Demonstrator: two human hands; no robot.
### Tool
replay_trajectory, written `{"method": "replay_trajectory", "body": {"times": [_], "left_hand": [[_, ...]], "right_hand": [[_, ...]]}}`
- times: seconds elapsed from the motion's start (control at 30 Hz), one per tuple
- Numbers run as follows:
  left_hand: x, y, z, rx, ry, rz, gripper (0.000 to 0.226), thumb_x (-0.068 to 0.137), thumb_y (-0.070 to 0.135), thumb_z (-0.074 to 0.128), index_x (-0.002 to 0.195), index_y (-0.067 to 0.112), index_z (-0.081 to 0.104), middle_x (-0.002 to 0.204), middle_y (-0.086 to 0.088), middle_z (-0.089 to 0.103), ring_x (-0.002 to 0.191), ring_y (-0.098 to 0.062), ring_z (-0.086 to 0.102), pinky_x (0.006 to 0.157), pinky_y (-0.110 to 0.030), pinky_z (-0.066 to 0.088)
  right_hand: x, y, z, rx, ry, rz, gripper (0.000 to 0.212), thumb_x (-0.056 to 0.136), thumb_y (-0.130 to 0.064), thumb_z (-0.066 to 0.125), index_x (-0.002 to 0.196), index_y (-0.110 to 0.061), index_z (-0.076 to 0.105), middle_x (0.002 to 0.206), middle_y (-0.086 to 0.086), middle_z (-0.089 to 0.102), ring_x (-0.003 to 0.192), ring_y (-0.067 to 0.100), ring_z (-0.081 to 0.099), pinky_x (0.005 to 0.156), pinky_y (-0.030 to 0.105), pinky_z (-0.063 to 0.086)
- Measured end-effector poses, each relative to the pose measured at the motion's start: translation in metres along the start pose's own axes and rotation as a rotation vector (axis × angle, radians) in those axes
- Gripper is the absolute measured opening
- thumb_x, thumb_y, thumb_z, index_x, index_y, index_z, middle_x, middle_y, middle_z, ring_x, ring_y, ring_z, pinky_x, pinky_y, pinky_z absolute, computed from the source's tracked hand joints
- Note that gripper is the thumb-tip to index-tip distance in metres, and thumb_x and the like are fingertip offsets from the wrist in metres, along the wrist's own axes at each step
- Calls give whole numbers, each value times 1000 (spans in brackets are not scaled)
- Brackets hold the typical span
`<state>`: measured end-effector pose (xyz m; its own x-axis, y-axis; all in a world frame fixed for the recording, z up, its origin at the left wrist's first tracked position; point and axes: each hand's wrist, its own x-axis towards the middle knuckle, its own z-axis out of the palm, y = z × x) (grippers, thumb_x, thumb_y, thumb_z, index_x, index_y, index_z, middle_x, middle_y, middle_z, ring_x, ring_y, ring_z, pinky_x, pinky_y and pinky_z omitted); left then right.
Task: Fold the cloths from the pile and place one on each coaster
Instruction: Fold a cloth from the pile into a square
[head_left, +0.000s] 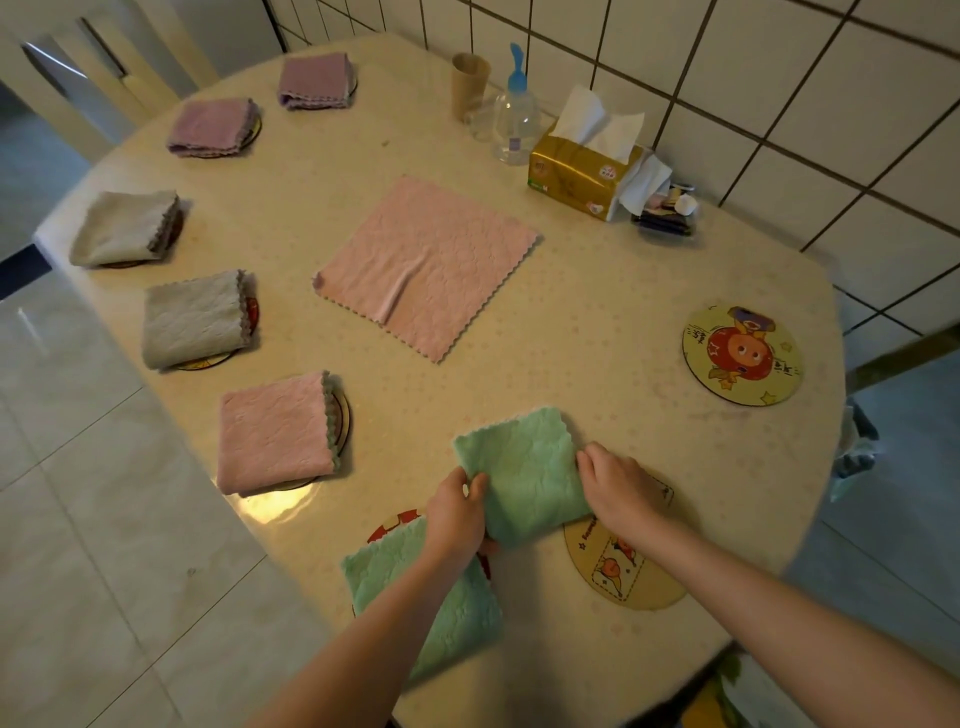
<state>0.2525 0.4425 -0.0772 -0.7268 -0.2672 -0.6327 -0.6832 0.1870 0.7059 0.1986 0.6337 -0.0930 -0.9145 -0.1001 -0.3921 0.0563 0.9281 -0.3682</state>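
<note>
Both my hands hold the folded green cloth (524, 475) near table edge: L hand (457, 514) pinches its left side, R hand (618, 488) grips right side, over a coaster (623, 571).

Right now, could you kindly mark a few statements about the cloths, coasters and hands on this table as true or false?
1. Both hands hold the folded green cloth. True: left hand and right hand grip its sides.
2. The pink cloth mid-table is folded. False: it lies spread flat.
3. The coaster at the right edge is bare. True.
4. Two folded pink cloths sit on coasters. False: only one folded pink cloth does.
5. The tissue box stands near the wall. True.
</note>
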Motion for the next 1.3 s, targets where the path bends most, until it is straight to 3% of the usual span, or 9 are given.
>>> {"method": "replay_trajectory", "body": {"times": [0.17, 0.3, 0.37, 0.43, 0.57, 0.7, 0.87, 1.17, 1.3], "left_hand": [[9, -1, 3, 78, 33, -40, 29, 98, 36, 45, 101, 10, 56, 97, -15, 64, 81, -35, 66, 58, -50, 59], [14, 7, 1, 162, 34, -81, 20, 98, 25, 50, 98, 5, 52, 94, -11, 58, 70, -24, 62, 45, -29, 56], [17, 10, -6, 232, 67, -30, 12, 93, 20, 56, 97, 12, 47, 92, -7, 59, 73, -24, 64, 56, -38, 59], [21, 14, -14, 408, 116, 84, 25, 89, 15, 59, 108, 16, 43, 95, -6, 62, 76, -25, 64, 60, -40, 56], [38, 24, -30, 755, 211, 318, 47, 89, 13, 56, 132, 20, 38, 126, -4, 50, 103, -26, 57, 70, -36, 51], [52, 28, -31, 788, 70, 380, 44, 93, 18, 53, 136, 18, 43, 133, -4, 48, 122, -23, 44, 96, -37, 45], [57, 35, -24, 912, -15, 374, 46, 90, 34, 61, 130, 15, 49, 125, -5, 49, 115, -26, 42, 98, -37, 41], [62, 43, -24, 636, -25, 206, 27, 82, 20, 70, 107, 11, 63, 106, -8, 59, 91, -22, 50, 70, -29, 40], [54, 49, -32, 211, -152, 152, 13, 80, 7, 72, 86, 12, 62, 85, -5, 57, 81, -21, 52, 65, -27, 44]], "right_hand": [[2, -6, -2, -125, -3, -55, 46, 94, -59, 25, 89, -21, 49, 72, -5, 56, 56, 10, 52, 45, 26, 41], [3, -9, -3, -229, 13, -17, 42, 94, -57, 35, 97, -19, 51, 80, -5, 58, 61, 11, 55, 45, 25, 43], [4, -11, -4, -231, 24, -8, 42, 93, -57, 36, 97, -18, 52, 80, -5, 58, 61, 11, 55, 44, 24, 40], [2, -12, -6, -218, 32, 8, 42, 93, -57, 37, 96, -18, 52, 79, -4, 58, 61, 11, 55, 44, 24, 38], [-3, -10, -9, -75, -6, 69, 39, 90, -56, 45, 96, -18, 50, 80, -4, 56, 64, 11, 54, 48, 24, 41], [-15, -7, -4, 54, -73, 77, 46, 83, -53, 60, 107, -17, 46, 100, -1, 53, 81, 14, 55, 61, 26, 47], [-20, -10, -4, 39, -73, 75, 50, 83, -48, 63, 114, -16, 42, 106, 2, 53, 86, 17, 56, 67, 31, 51], [-16, -13, -4, 229, -135, 159, 50, 79, -35, 72, 113, -16, 42, 106, -1, 56, 85, 14, 59, 67, 30, 54], [-16, -12, -9, 303, -177, 169, 53, 77, -32, 75, 118, -17, 44, 108, -4, 56, 87, 11, 55, 56, 17, 42]]}}
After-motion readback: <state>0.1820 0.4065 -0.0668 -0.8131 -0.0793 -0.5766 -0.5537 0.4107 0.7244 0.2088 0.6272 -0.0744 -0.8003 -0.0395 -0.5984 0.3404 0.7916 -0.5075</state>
